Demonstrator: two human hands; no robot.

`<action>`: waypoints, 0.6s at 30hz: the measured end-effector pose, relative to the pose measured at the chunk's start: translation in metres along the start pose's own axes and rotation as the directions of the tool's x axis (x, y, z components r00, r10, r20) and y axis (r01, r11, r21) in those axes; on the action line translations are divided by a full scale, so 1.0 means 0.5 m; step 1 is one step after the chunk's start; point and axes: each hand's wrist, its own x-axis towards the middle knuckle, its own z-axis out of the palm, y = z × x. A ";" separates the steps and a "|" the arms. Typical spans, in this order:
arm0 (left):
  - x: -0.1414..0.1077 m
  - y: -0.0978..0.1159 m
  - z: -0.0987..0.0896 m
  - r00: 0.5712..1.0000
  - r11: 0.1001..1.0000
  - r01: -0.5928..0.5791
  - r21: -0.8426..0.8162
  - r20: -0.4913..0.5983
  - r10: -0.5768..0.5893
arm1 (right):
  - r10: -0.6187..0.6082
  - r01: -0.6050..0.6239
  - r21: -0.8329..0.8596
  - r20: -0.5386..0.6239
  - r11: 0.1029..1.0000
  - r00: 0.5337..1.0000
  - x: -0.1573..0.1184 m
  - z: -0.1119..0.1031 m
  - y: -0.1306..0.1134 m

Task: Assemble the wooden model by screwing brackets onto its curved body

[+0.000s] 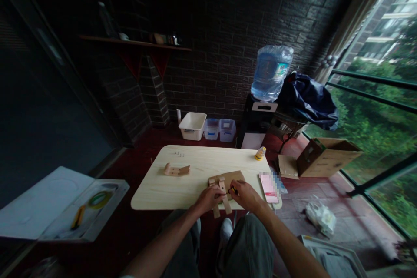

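Observation:
My right hand (pixel 243 194) is closed around a screwdriver (pixel 233 190) with a black and yellow handle. Its shaft points left toward my left hand (pixel 211 196), whose fingers are pinched together at the wooden piece. Whatever is between those fingertips is too small to make out. Under both hands lies a wooden assembly (pixel 222 182) of pale strips, two of which stick out past the near edge of the table. A brown flat board (pixel 235 176) lies beneath it. Farther left on the table (pixel 195 156) rests a second wooden part (pixel 177 170) with upturned ends.
Several small screws (pixel 179 154) stand at the table's far left. A yellow-capped bottle (pixel 260 153) and a pink-screened phone (pixel 269 187) sit on the right. An open white case (pixel 112 191) is at the left; a cardboard box (pixel 325 158) and a water dispenser (pixel 257 117) stand beyond the table.

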 end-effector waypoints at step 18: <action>0.002 -0.009 0.000 1.000 1.000 -0.002 0.023 0.026 0.002 | 0.003 -0.001 -0.044 0.039 0.999 0.999 0.023 0.019 -0.018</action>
